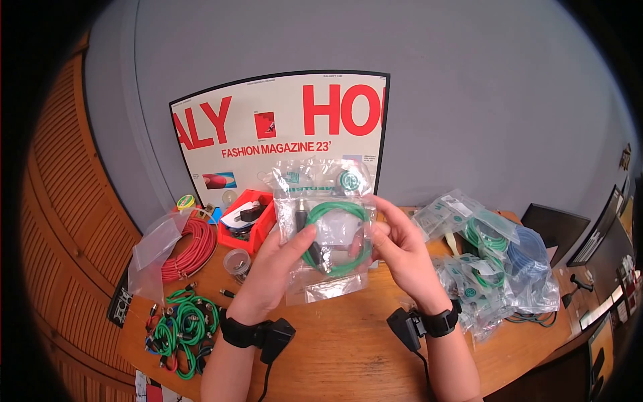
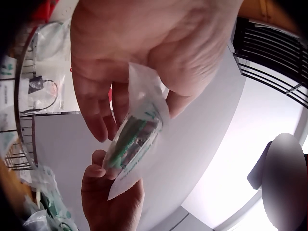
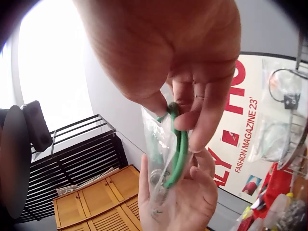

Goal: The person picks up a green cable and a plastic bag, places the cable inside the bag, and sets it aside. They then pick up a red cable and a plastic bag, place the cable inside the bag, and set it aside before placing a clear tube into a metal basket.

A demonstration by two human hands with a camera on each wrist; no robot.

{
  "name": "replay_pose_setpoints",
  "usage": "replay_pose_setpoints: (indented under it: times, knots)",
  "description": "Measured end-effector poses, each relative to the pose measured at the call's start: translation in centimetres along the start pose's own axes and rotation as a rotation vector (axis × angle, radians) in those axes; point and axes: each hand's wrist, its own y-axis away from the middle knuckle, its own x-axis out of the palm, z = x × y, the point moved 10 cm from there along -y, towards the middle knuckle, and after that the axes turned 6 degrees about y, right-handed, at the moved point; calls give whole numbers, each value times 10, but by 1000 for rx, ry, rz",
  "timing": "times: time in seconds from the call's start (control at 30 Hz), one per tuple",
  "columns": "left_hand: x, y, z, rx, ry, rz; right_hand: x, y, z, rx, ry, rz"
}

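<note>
Both hands hold up a clear plastic bag (image 1: 326,181) with green printing above the wooden table. Inside it lies a coiled green cable (image 1: 362,248) with black-and-silver connectors (image 1: 301,218). The left hand (image 1: 268,268) grips the bag's left side, its thumb across the front over the connectors. On the right edge, the right hand (image 1: 402,254) pinches the bag between thumb and fingers. In the left wrist view the bag (image 2: 137,139) appears edge-on between the hands. The green cable (image 3: 180,149) shows through the plastic under the fingers in the right wrist view.
Loose green cables (image 1: 187,328) lie in a pile at the table's left, near a coil of red cable (image 1: 191,251). A red bin (image 1: 264,224) and a small clear jar (image 1: 237,262) stand behind. Bagged green and blue cables (image 1: 529,268) heap up on the right. A poster (image 1: 288,120) stands at the back.
</note>
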Motion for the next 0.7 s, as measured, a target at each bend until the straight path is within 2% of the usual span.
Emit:
replay_pose_setpoints:
  times: [0.17,0.23,0.37,0.43,0.57,0.63,0.7]
  knots:
    - [0,-1,-4,33,-124,5,6,2,-5,88,27,57]
    - [0,-2,-3,33,-142,14,0,4,-8,143,-106,-19]
    - [0,-2,-8,68,-112,-21,2,2,-8,93,-178,-48]
    - [0,-2,-9,79,-158,-29,4,3,-2,17,36,-86]
    - [-2,-2,-8,125,-180,-50,-3,-1,-13,46,44,-117]
    - [-32,-1,-9,139,-19,-229,-9,-3,-12,22,16,-149]
    - [-32,-3,-16,153,-66,-249,-13,-3,-8,-4,-13,-176]
